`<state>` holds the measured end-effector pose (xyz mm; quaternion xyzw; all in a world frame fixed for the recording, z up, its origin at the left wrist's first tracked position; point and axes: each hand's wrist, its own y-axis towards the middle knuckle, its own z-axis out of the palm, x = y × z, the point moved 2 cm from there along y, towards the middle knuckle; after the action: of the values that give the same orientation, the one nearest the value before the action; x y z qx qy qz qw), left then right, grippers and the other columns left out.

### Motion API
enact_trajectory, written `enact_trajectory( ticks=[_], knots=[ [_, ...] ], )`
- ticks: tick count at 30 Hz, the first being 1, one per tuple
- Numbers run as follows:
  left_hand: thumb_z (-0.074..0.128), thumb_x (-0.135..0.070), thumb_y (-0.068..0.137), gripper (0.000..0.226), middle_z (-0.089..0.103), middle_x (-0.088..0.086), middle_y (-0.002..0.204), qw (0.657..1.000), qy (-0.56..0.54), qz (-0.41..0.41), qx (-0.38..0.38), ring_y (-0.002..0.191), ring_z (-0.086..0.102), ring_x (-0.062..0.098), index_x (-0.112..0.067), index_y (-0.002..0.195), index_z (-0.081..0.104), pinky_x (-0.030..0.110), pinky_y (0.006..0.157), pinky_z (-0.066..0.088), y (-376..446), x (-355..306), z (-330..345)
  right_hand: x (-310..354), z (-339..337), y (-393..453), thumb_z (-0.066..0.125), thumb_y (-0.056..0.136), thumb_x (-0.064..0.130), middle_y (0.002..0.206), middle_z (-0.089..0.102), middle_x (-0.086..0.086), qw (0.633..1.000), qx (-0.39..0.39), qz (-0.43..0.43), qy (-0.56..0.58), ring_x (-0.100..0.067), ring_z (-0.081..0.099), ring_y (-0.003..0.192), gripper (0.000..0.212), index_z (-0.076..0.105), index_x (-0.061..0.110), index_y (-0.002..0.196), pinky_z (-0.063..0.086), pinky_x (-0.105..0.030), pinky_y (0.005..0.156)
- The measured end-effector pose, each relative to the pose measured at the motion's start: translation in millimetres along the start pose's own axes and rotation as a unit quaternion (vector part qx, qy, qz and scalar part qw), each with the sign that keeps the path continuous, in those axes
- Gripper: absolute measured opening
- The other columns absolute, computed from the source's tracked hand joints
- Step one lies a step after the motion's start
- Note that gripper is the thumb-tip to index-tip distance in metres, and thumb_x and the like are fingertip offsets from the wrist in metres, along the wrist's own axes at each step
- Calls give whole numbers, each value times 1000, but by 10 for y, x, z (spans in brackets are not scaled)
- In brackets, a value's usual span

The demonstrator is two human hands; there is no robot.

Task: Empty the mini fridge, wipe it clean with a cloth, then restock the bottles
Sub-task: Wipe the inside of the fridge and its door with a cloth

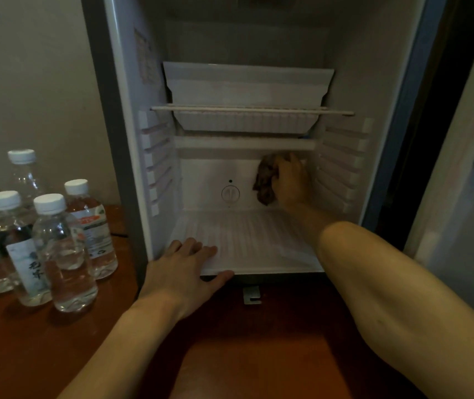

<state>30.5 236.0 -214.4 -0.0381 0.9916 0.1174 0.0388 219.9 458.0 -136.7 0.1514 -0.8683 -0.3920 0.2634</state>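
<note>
wiping the fridge's back wall

the right hand (290, 182) grips a bunched cloth (266, 180) against the back wall of the fridge (120, 139), right of the dial (230, 193). the cloth looks soft and light, best held balled in the palm. the left hand (184, 272) lies flat, fingers straight, on the fridge floor's front lip. the bottles (57, 249) stand on the wooden table (14, 341) just left of the fridge; they look full, so fairly heavy, and best taken round the middle. a wire shelf (251, 110) sits above; the room is dim.
</note>
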Motion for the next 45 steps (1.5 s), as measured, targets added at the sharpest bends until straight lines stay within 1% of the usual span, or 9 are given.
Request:
enact_trajectory(
  ticks=[6,11,18,23,27,31,38,42,45],
  knots=[
    [29,-87,85,79,36,-17,150,1000,1,1,-4,138,34,13,-44,152,31,42,108,43,16,15,16,-11,75,-52,49,90,0,138,48,-23,1000,-6,14,-3,-40,49,117,48,53,5,137,41,-39,95],
    [28,-87,85,79,36,-16,150,1000,3,3,-8,138,34,13,-45,152,31,40,108,42,9,7,2,-74,140,-124,52,88,3,121,54,-18,999,21,-25,-8,-35,54,104,32,60,6,119,39,-31,79],
    [28,-86,86,77,33,-17,153,1000,8,4,2,139,32,13,-46,153,28,41,108,42,3,-5,-10,-163,463,-396,49,95,8,129,48,-17,993,95,-61,-40,-34,47,114,29,56,7,123,41,-38,91],
    [27,-86,85,78,34,-16,151,1000,5,4,0,139,32,13,-46,152,29,43,108,43,11,12,5,-170,454,-430,47,95,13,87,53,6,993,54,-100,-29,-9,48,77,15,54,19,84,39,-20,67],
    [29,-85,86,76,32,-17,153,1000,-10,5,4,140,30,13,-47,152,29,44,111,40,8,5,-7,-94,429,-388,50,92,16,103,57,-3,993,75,-76,-45,-22,55,93,12,60,14,99,40,-19,69],
    [31,-85,87,75,33,-17,152,1000,-8,4,-1,140,30,13,-47,152,30,43,110,41,-4,10,-4,23,350,-190,51,90,8,122,50,-16,989,84,-106,-58,-35,52,105,29,59,10,118,45,-37,84],
    [31,-84,87,75,33,-17,152,1000,-12,3,0,140,30,13,-47,152,29,43,110,40,0,6,-2,340,179,53,51,93,11,114,54,-13,993,44,-103,-32,-32,54,97,23,59,12,115,37,-33,73],
    [31,-85,87,76,33,-16,152,1000,-11,1,-1,140,30,13,-46,151,30,43,110,40,8,6,6,331,234,-11,54,80,0,108,52,-16,995,47,-89,-18,-37,54,88,21,59,7,99,42,-40,67],
    [31,-85,87,76,33,-16,152,1000,-11,0,1,140,30,14,-46,152,30,44,111,40,15,11,18,334,260,-47,54,80,-4,115,54,-20,994,57,-92,-33,-39,54,95,24,61,3,102,43,-41,74]
  ],
)
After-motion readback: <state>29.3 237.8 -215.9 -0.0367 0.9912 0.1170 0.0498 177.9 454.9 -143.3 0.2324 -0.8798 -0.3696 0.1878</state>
